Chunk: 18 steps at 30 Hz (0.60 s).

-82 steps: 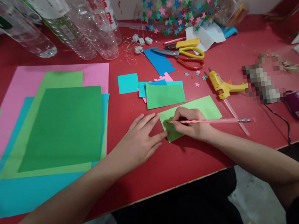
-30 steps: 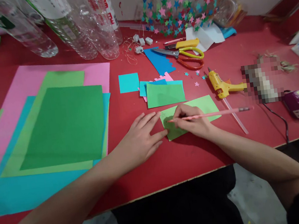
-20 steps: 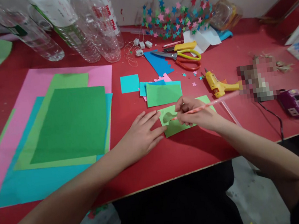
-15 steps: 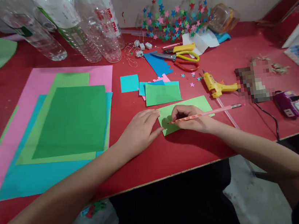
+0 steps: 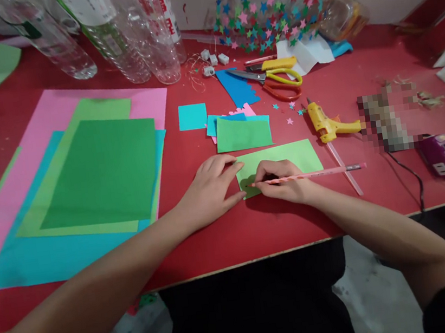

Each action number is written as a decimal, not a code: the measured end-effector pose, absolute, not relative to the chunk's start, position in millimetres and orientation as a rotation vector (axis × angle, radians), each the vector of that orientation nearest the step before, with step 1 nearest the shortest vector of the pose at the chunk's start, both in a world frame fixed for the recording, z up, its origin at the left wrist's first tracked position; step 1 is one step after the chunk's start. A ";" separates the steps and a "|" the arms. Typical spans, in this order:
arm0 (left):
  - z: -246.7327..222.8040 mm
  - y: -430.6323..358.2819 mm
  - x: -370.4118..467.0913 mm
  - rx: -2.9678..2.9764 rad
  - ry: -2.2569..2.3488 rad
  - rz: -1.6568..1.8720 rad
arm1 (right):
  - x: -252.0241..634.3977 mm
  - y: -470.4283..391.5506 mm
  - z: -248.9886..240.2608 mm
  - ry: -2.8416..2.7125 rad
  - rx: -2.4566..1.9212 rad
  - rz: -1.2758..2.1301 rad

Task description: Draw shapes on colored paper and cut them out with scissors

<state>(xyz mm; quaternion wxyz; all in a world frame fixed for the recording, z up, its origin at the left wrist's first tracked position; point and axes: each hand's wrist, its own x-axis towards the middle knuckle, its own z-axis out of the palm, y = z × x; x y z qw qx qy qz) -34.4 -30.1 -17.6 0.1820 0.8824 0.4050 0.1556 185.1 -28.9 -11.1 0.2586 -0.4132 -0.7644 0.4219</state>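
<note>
A light green paper strip (image 5: pixel 286 152) lies flat on the red table (image 5: pixel 216 244). My right hand (image 5: pixel 284 180) is closed round a pink pencil (image 5: pixel 322 173), whose tip points left at the strip's left part. From here I cannot tell if the tip touches the paper. At the strip's left end rests my left hand (image 5: pixel 212 187), fingers spread, fingertips on the paper's edge and nothing held. Just behind the strip sits a small stack of cut pieces with a green rectangle (image 5: pixel 243 134) on top. A turquoise square (image 5: pixel 192 117) lies left of that stack.
Large coloured sheets (image 5: pixel 100 171) overlap on the left. Plastic bottles (image 5: pixel 157 44) stand at the back. Scissors (image 5: pixel 276 78), a yellow cutter (image 5: pixel 278 63) and a star-covered bottle (image 5: pixel 268 18) lie behind. A yellow glue gun (image 5: pixel 329 122) and a purple power socket (image 5: pixel 442 156) are on the right.
The pencil tip has shifted slightly left along the strip, and the pencil now lies more level. My left fingers have spread a little wider at the strip's edge. The view has tilted slightly.
</note>
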 end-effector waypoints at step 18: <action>-15.3 -33.1 -34.5 2.453 1.142 0.441 | 183.6 -28.5 -6.8 -2.130 -1.218 1.151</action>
